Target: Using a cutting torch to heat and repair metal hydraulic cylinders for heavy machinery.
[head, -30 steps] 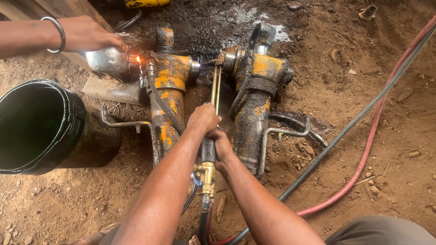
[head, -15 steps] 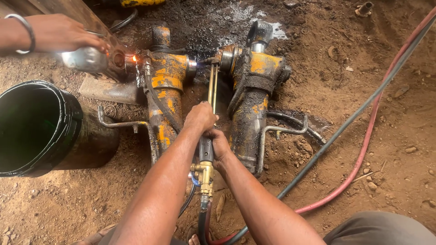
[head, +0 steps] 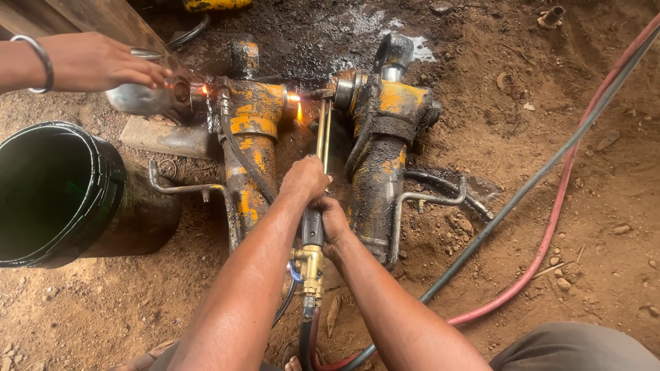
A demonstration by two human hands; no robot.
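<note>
Head view, steeply down, close.

two machine housings lie side by side on the dirt ground (head: 584, 206): the left housing (head: 251, 137) at about 11 o'clock from frame centre, the right housing (head: 385, 144) at 1 o'clock. a cutting torch (head: 313, 206) lies between them, tip toward 12 o'clock. the left hand (head: 304, 180) sits on the torch, the right hand (head: 335, 223) just behind it. a bucket (head: 62, 196) lies at 9 o'clock. two hoses (head: 550, 199) run from 6 o'clock toward 2 o'clock. another person's hand (head: 96, 62) is at 10 o'clock.
</note>
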